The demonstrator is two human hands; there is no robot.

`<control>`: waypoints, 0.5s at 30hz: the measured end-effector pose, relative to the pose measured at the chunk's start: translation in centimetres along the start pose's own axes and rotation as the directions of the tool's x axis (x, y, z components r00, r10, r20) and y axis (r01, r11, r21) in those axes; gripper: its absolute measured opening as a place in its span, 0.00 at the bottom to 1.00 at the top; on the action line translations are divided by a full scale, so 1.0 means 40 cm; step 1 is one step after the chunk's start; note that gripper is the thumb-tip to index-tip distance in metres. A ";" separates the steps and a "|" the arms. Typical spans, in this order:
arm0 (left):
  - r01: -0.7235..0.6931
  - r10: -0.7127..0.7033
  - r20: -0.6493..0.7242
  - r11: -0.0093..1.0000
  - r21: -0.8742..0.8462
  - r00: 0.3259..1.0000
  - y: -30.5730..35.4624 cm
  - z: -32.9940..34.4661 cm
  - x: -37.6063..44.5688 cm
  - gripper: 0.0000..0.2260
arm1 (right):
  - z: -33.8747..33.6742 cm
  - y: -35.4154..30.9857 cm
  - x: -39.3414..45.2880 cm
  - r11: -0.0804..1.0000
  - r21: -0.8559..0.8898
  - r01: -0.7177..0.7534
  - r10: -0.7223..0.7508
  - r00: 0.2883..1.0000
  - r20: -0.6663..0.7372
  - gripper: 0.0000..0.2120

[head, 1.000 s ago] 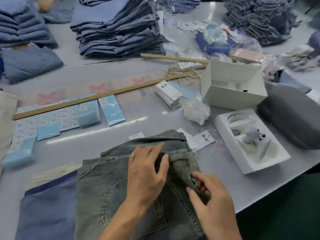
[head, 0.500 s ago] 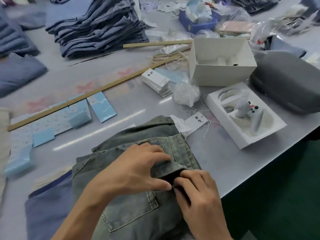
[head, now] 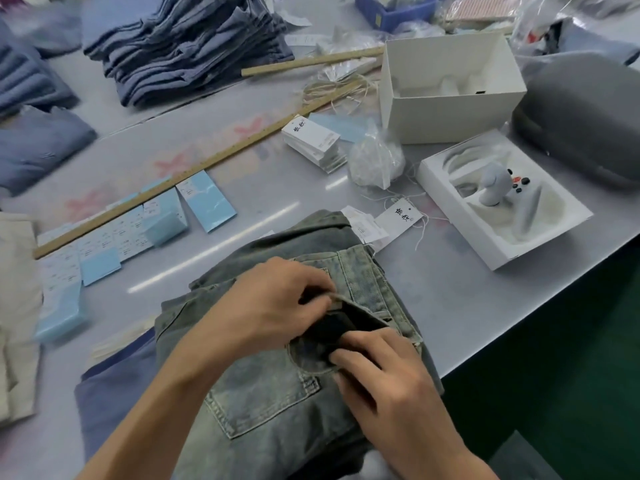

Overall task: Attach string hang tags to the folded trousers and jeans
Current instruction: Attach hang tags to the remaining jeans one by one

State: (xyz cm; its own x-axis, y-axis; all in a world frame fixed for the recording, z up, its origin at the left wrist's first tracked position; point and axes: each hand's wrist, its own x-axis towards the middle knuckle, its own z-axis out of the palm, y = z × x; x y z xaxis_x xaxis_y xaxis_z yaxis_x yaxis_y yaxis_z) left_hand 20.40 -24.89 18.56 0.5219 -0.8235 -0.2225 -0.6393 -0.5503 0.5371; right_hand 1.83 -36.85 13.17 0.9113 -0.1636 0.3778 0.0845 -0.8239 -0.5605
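A folded pair of grey-green washed jeans [head: 270,403] lies in front of me near the table's front edge. My left hand [head: 273,306] pinches the waistband and lifts it open. My right hand [head: 388,375] holds the waistband's lower edge, its fingertips at the dark inside of the opening. A white hang tag with string [head: 401,216] lies on the table just beyond the jeans, touching their far corner. A stack of white hang tags [head: 313,142] sits further back.
Blue trousers [head: 114,393] lie under the jeans at left. Stacks of folded blue jeans [head: 187,46] stand at the back. Wooden rulers [head: 194,171], blue label sheets [head: 207,199], a white box [head: 450,88], a white tray [head: 498,202] and a grey case [head: 581,116] fill the right.
My left hand went from lying flat on the jeans to pinching and lifting the waistband. My right hand shifted to the opened edge. The view tilted down and closer.
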 end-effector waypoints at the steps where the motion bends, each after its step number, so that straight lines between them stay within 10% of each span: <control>1: 0.022 -0.024 -0.024 0.998 -0.063 0.999 -0.005 0.005 0.004 0.07 | 0.000 -0.002 0.002 0.997 0.064 -0.049 0.050 0.999 -0.015 0.09; 6: 0.091 -0.026 0.141 0.876 -0.474 0.990 -0.045 -0.001 0.018 0.04 | -0.008 0.009 0.019 0.925 0.260 -0.279 0.312 0.945 -0.096 0.09; 15: 0.146 -0.088 0.119 0.712 -0.687 0.989 -0.052 0.026 0.034 0.05 | 0.005 0.045 0.114 0.949 0.106 -0.296 0.297 0.955 0.005 0.19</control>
State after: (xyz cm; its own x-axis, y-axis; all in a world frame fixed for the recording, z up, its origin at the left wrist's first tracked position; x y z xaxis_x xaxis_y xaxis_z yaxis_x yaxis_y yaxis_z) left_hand 21.84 -25.02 16.28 0.5050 -0.7826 -0.3640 0.0090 -0.4169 0.9089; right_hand 6.23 -38.97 13.72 0.8972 -0.3985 0.1906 -0.1469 -0.6760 -0.7221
